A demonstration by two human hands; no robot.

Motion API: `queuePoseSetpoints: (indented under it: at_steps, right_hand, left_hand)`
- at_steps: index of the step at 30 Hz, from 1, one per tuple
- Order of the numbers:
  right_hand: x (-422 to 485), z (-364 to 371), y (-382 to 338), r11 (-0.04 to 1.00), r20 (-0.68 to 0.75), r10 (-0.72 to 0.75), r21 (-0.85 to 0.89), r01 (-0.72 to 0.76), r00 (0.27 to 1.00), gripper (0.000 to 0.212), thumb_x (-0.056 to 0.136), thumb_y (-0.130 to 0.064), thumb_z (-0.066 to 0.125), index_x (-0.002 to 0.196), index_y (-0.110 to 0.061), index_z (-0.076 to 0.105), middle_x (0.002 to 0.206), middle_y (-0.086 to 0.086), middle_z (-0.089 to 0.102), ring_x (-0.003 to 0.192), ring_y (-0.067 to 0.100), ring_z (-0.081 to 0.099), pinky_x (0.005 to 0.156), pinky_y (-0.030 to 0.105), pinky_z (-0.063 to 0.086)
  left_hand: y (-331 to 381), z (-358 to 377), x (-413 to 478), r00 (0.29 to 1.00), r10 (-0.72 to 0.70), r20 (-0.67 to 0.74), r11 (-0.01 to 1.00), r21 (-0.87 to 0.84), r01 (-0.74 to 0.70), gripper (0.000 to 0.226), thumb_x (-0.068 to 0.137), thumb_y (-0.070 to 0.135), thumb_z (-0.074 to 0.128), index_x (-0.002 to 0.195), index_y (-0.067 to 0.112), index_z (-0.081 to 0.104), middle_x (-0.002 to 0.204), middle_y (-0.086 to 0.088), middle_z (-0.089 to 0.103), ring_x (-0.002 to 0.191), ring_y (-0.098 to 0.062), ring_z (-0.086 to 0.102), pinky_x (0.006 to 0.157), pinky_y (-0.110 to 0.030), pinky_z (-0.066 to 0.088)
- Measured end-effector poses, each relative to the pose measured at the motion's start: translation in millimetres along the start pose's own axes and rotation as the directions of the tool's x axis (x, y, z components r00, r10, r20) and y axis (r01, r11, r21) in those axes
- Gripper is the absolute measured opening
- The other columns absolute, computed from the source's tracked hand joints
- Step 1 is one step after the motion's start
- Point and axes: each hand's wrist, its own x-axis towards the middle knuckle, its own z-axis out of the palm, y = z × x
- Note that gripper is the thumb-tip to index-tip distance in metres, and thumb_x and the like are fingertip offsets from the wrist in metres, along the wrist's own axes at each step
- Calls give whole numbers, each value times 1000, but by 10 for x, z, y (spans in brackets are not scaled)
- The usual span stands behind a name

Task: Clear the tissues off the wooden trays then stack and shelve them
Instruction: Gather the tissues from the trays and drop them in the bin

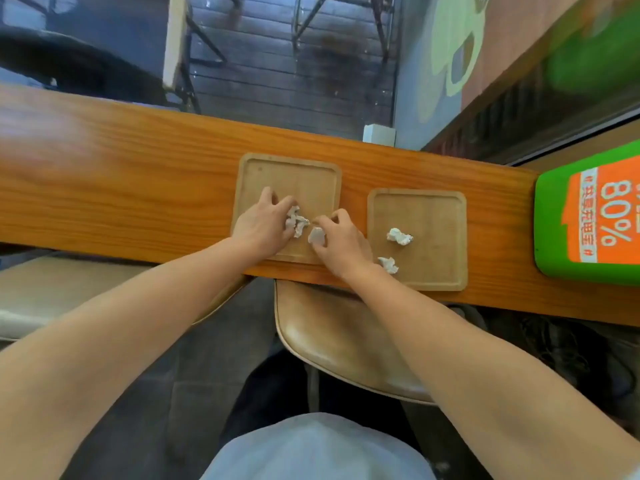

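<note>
- running across the view, a narrow wooden counter [104, 188] is carrying two wooden trays side by side, with a chair seat [332, 341] tucked under its near edge.
- both hands are working over the left tray [277, 171], probably because it is being cleared first.
- left hand [263, 226] is curling its fingers around a crumpled tissue [296, 221] near the tray's near edge, closing on it but not yet lifting.
- right hand [341, 244] is pinching a second wad [316, 235] between thumb and fingers at the tray's near right corner.
- right tray [426, 209] is holding two more tissues, one [399, 236] near its middle and one [388, 265] by its near left corner, so stacking looks premature.
- a green sign [588, 216] is sitting at the counter's right end.
</note>
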Motion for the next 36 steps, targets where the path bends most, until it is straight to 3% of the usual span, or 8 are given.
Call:
queuePoseSetpoints:
  at_steps: [8,11,14,18,24,28,32,36]
  right_hand:
    - [-12,81,-52,1000,8,27,-13,-27,1000,4,93,-11,51,95,-11,56,87,5,46,78,27,50,62,34,36]
    - [-45,83,-14,996,13,82,22,-82,997,14,91,-10,51,78,-10,46,85,7,46,72,26,47,59,34,36]
    - [-109,86,51,990,-11,122,72,-121,993,15,88,-11,54,76,-9,45,88,7,42,65,22,41,56,33,36]
    - [-164,38,127,969,-6,187,163,-184,982,32,84,-11,58,66,-22,34,76,2,44,67,22,42,53,31,32]
    - [-370,-45,243,928,63,282,236,-289,957,21,85,-12,52,71,-22,39,77,3,52,64,21,45,55,32,38]
    - [-513,-82,336,899,89,328,277,-340,941,18,83,-5,39,82,-21,47,79,3,52,67,19,50,52,29,37]
    - [-618,-135,481,875,91,395,266,-404,914,30,80,2,34,79,-20,54,82,0,52,81,24,54,65,33,44]
    - [-665,-211,597,849,14,463,279,-448,886,22,81,-1,38,82,-18,50,88,0,53,81,23,54,67,39,48]
  left_hand:
    - [-115,-25,-4,1000,17,-19,996,-91,-19,19,94,20,61,106,6,61,104,-15,55,86,-33,58,74,-46,51]
    - [-157,-54,-26,1000,13,7,996,-93,-12,19,96,19,54,103,2,60,99,-16,55,85,-33,57,72,-43,49]
    - [-184,-67,-61,1000,11,25,996,-85,-9,15,98,15,47,102,3,55,94,-14,53,84,-34,55,70,-42,46]
    - [-226,-85,-90,995,-17,95,997,-69,23,18,101,11,39,107,2,53,99,-17,56,86,-35,55,70,-43,45]
    - [-163,-134,-102,991,-7,136,994,-111,22,28,95,1,39,88,10,65,99,-13,64,87,-29,58,70,-35,45]
    - [-30,-112,-55,992,-30,125,995,-93,42,21,93,-1,44,95,9,62,104,-13,60,92,-29,56,76,-36,47]
    - [120,-116,6,995,-54,87,995,-84,61,16,97,13,42,99,7,57,94,-15,61,81,-33,58,75,-47,54]
    - [224,-76,65,997,-69,34,997,-27,70,17,98,24,40,98,10,50,85,-13,60,67,-27,54,60,-42,49]
